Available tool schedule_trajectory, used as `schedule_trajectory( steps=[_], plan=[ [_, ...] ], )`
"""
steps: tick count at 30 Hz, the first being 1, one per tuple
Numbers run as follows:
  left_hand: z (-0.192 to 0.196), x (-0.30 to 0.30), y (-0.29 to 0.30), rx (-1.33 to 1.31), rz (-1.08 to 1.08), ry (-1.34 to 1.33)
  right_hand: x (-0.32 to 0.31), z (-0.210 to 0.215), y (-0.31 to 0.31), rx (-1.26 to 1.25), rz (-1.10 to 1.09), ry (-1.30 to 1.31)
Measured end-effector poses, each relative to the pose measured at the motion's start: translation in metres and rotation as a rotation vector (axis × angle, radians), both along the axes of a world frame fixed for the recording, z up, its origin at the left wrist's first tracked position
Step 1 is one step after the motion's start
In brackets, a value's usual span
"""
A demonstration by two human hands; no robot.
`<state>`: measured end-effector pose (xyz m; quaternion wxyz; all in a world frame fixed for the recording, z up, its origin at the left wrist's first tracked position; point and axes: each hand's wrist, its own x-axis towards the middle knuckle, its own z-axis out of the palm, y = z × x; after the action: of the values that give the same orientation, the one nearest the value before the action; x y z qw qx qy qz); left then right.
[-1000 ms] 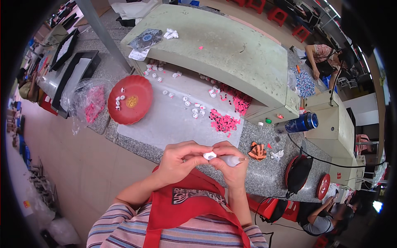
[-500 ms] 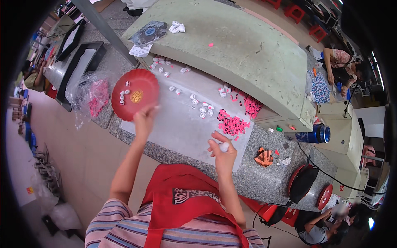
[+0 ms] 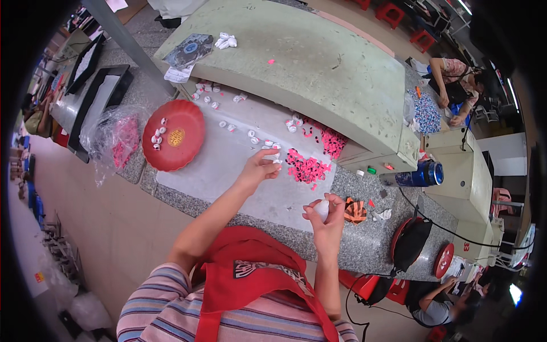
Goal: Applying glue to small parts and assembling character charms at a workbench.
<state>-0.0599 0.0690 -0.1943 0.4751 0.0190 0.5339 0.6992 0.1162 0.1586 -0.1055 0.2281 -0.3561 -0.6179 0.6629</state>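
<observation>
My left hand is over the white sheet, thumb and fingers curled round a small white piece in a loose cluster. Whether the piece is lifted, I cannot tell. Close to the sheet's right edge, my right hand is closed around a small white bottle with a narrow tip. Between the hands and the shelf lies a heap of pink and black bits. On the left, a red scalloped plate bears several white pieces with dark and pink marks.
A pale green shelf overhangs the back of the work surface. Clear plastic bags lie left of the plate. To the right are an orange-and-black striped piece, a blue bottle and a black bag. Other people sit farther off.
My left hand has left the red plate and moved right to the white pieces. My right hand, still round the white bottle, has shifted slightly right and nearer. The whole view has shifted a little.
</observation>
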Motion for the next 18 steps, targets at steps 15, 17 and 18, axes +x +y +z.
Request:
schedule_trajectory(
  steps=[15, 17, 18],
  plan=[
    [-0.004, 0.062, -0.008, -0.484, -0.111, 1.392, 0.065, -0.001, -0.01, 0.02, -0.076, -0.018],
    [0.023, 0.102, 0.009, -0.088, -0.153, 1.027, 0.07, -0.006, -0.005, 0.051, -0.075, -0.216],
    [0.037, 0.127, 0.017, 0.1, -0.192, 0.731, 0.072, -0.008, -0.003, 0.095, -0.082, -0.149]
  ],
)
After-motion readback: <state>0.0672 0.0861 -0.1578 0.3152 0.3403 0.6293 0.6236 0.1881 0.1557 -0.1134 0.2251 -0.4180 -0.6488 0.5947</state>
